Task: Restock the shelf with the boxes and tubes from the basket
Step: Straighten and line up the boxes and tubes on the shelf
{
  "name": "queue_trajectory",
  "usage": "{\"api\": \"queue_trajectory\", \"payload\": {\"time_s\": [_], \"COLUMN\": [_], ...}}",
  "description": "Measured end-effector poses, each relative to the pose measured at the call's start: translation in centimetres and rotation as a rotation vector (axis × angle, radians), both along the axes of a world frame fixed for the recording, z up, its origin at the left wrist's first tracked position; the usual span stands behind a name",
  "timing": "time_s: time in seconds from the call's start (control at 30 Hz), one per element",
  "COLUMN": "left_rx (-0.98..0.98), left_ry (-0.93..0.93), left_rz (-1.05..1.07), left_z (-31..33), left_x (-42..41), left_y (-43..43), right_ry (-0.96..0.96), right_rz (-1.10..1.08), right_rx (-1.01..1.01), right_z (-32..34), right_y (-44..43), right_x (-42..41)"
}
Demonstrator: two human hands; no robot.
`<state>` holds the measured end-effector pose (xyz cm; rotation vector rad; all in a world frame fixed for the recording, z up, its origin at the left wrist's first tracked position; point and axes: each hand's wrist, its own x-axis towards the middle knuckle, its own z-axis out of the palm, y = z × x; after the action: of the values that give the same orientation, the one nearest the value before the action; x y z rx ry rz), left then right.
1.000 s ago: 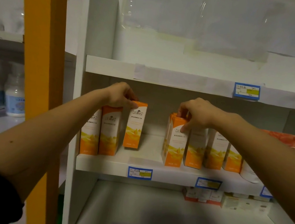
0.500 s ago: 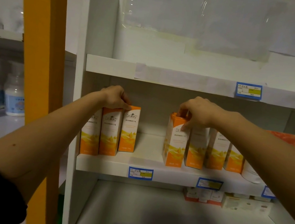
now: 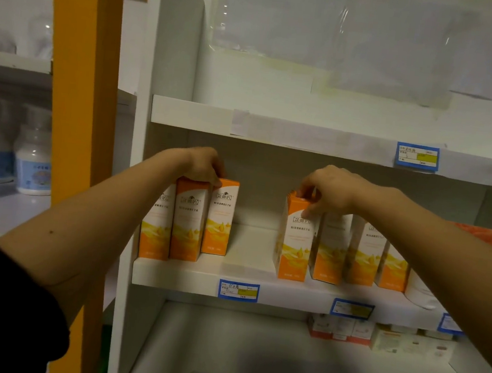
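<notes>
Moved, head view: third box (image 3: 219,217) was held tilted and apart from the left pair (image 3: 173,224) one second ago. Now it stands upright on the shelf (image 3: 179,278), touching the pair and set a little further back.
Left hand: left hand (image 3: 204,164) lies over the tops of these boxes with curled fingers. Whether it still pinches the third box, I cannot tell.
Right hand: right hand (image 3: 328,189) pinches the top of the leaning box (image 3: 295,241), thumb on its front. This hand has hardly moved.
Leaning box: at the left end of the right row (image 3: 363,251), tilted a little.
Gap: bare shelf lies between both groups.
Meaning for the task: one box seems placed. I judge that the leaning box needs straightening next.
Basket and tubes: not in view.
</notes>
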<state>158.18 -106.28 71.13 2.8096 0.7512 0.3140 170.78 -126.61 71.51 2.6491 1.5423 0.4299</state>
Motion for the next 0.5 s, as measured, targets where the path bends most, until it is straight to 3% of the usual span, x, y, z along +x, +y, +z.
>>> {"api": "queue_trajectory", "payload": {"time_s": [0.5], "left_rx": [-0.043], "left_ry": [-0.003], "left_rz": [-0.022], "left_z": [-0.5], "left_x": [-1.5], "left_y": [0.2], "right_ry": [0.045], "right_rz": [0.102], "right_rx": [0.064], "right_z": [1.8], "right_y": [1.6], "right_x": [-1.6]}}
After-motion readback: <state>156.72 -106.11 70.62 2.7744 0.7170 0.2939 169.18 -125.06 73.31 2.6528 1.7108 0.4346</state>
